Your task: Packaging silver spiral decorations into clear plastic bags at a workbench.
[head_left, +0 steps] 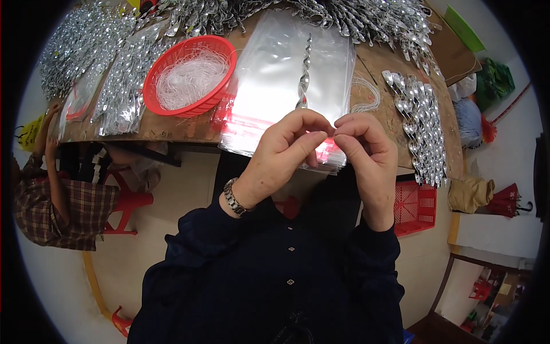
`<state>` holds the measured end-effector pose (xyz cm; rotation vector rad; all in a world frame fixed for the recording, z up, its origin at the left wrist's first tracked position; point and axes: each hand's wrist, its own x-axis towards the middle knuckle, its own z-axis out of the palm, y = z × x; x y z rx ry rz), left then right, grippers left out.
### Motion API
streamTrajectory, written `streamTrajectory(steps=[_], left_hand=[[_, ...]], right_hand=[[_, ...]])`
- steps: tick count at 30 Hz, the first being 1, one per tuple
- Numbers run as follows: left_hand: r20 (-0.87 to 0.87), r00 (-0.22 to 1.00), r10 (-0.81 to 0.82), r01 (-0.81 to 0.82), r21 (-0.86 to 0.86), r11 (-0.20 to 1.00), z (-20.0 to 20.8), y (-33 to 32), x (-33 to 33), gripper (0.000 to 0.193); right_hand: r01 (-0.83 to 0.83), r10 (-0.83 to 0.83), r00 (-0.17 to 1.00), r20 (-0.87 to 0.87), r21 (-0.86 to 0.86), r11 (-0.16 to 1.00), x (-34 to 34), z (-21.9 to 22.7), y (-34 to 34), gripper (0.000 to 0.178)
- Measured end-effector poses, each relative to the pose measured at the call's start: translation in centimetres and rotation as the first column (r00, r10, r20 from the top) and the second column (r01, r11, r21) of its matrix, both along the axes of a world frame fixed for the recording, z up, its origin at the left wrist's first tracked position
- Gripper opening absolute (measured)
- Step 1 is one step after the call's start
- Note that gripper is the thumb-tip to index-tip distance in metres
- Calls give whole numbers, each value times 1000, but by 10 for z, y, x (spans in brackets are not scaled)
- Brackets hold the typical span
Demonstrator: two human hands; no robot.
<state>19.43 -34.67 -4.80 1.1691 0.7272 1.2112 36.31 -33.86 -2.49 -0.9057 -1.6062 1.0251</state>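
My left hand (283, 146), with a watch (232, 198) on its wrist, is closed in a pinch, thumb against the fingertips. Facing it, my right hand (371, 153) pinches too, the fingertips of both hands almost meeting. Whatever lies between them is too fine to make out. Just beyond my left knuckles, a twisted silver spiral strip (305, 74) points away from me; its near end goes out of sight behind that hand. Beneath both is a stack of clear plastic bags (266, 74) with red-edged near ends.
Left of the bags, a red basket (197, 106) holds loose clear thread (192, 77). More thread (365, 94) lies right of them, by a row of silver spirals (421, 126). Silver strips (229, 14) heap along the back. A person in a checked shirt (69, 209) sits at left; a red crate (415, 207) stands below.
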Motion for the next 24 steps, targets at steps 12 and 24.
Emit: streamTrajectory(steps=[12, 24], left_hand=[[28, 997, -73, 76, -157, 985, -7, 6, -1, 15], [-147, 989, -3, -1, -32, 999, -12, 6, 0, 12]], right_hand=[[-60, 47, 996, -74, -177, 982, 3, -4, 6, 4], [-48, 18, 994, -105, -295, 954, 12, -8, 5, 15]])
